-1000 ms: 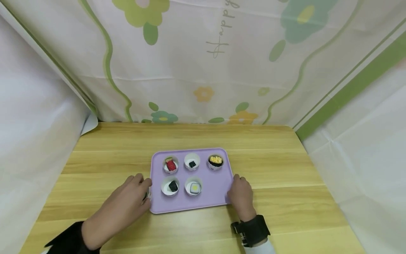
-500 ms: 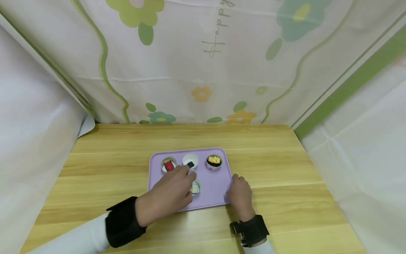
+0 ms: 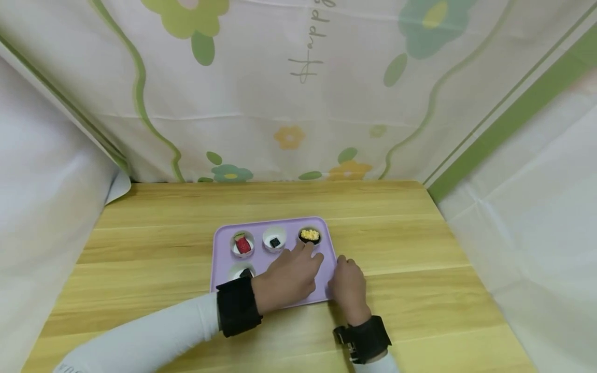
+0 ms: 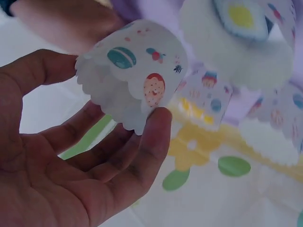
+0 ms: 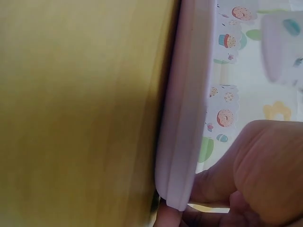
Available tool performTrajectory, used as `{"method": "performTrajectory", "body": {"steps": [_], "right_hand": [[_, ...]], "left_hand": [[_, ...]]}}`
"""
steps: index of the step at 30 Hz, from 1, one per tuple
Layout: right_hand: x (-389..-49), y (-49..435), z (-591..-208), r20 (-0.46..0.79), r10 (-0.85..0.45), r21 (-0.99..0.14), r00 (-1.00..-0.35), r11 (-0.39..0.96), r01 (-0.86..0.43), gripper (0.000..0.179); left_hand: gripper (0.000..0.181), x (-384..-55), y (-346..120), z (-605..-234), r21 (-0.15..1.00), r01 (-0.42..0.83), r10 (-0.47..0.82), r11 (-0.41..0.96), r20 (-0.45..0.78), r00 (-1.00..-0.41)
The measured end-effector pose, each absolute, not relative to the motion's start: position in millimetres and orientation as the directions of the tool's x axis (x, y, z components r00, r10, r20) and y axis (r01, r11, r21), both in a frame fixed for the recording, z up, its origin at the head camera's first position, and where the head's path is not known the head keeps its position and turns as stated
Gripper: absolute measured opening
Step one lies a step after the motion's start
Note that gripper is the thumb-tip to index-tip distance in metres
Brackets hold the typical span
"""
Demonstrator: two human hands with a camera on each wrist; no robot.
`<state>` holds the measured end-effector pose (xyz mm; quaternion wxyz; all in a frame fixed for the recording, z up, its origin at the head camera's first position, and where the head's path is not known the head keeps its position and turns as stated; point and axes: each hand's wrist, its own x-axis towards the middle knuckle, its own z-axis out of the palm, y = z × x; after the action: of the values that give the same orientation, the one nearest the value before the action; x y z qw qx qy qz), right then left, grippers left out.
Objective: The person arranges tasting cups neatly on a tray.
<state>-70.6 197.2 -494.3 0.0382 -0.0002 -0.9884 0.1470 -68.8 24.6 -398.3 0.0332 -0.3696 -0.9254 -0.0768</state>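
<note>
My left hand is over the front right part of the purple tray. Its thumb and fingers pinch a white paper baking cup printed with sweets, which the hand hides in the head view. In the right wrist view this paper cup is above the tray's surface. My right hand grips the tray's right edge near the front corner, its thumb above the rim and a fingertip below. Close by is a cup holding a roll with a yellow centre, covered by the left hand in the head view.
Along the tray's back row are cups with a red-topped toy sushi, a small black piece and a yellow-topped sushi. A front-left cup is partly behind the wristband. The wooden table meets a flowered curtain.
My left hand has moved right, from beside the tray's left edge across the front cups to the tray's front right part. The right hand keeps its hold on the tray edge.
</note>
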Motion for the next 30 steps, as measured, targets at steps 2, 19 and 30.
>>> {"method": "performTrajectory", "body": {"steps": [2,19,30], "right_hand": [[-70,197,-494,0.081,0.015,-0.288,-0.997,0.958,-0.009,0.016],[-65,196,-500,0.126,0.019,-0.3,-0.992,0.954,-0.02,0.019],[-63,193,-500,0.096,0.029,-0.31,-0.995,0.951,-0.002,0.016]], "left_hand": [[0.022,-70,29,-404,0.099,0.693,0.687,0.714,0.091,-0.721],[0.007,-74,47,-426,0.119,0.71,0.715,0.694,0.005,-0.699],[0.008,-74,48,-432,0.124,0.699,0.707,0.704,-0.039,-0.706]]}}
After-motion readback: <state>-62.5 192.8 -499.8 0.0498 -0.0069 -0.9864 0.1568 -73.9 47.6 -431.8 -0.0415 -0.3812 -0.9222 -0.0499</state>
